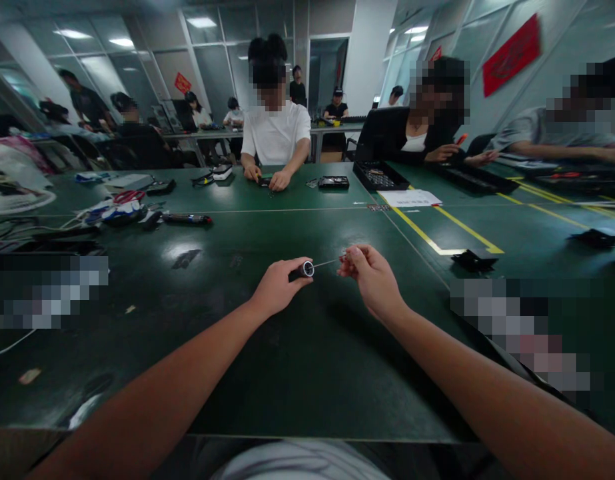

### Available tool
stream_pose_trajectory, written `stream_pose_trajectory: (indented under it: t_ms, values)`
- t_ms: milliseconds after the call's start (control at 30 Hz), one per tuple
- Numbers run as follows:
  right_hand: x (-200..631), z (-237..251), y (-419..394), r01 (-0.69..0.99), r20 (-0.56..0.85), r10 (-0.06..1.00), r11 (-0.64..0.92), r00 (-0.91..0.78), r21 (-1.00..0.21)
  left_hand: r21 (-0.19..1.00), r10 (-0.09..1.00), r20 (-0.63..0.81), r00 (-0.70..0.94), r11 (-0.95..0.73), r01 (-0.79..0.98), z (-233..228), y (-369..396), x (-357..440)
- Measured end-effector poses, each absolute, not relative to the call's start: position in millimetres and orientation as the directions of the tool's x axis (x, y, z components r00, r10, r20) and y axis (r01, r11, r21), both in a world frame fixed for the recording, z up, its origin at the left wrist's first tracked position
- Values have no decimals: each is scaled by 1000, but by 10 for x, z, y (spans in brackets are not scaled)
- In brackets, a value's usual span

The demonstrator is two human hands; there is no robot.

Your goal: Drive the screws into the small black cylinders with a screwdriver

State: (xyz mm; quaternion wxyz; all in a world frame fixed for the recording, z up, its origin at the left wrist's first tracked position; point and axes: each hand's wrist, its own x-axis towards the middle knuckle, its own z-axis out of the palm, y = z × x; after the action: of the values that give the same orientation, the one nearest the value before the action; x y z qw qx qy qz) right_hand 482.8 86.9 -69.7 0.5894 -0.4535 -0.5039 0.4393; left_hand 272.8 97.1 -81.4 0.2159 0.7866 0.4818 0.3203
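Observation:
My left hand (pixel 281 283) is closed around a dark cylinder (pixel 301 270), whose silver-rimmed round end faces me and to the right. Most of the cylinder is hidden by the fingers. In a pinch, my right hand (pixel 370 273) holds a thin metal rod (pixel 327 263) that runs leftward to the cylinder's rimmed end. Whether the rod's tip enters the opening or only lies beside it, I cannot tell. Both hands are just above the green tabletop (pixel 277 373), near its middle.
A black pen-shaped tool (pixel 187 219) lies at left by a heap of cables and gloves (pixel 120 208). Black parts (pixel 474 261) lie at right, near yellow tape lines (pixel 422 233). Across the table a person (pixel 276 133) handles a small dark item beside a black box (pixel 334 182).

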Motion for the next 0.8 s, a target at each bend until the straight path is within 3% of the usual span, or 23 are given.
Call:
stream_pose_trajectory:
  t_ms: [200, 567, 800]
  values:
    - [4829, -698, 844, -13, 239, 967, 241, 82, -970, 637, 888, 305, 344, -459, 619, -824, 978, 2728]
    - [4837, -598, 752, 308, 302, 947, 255, 113, -916, 591, 869, 324, 373, -494, 637, -841, 974, 2712]
    - [4857, -639, 763, 286, 277, 960, 259, 25, -923, 587, 876, 318, 362, -482, 651, -842, 983, 2697]
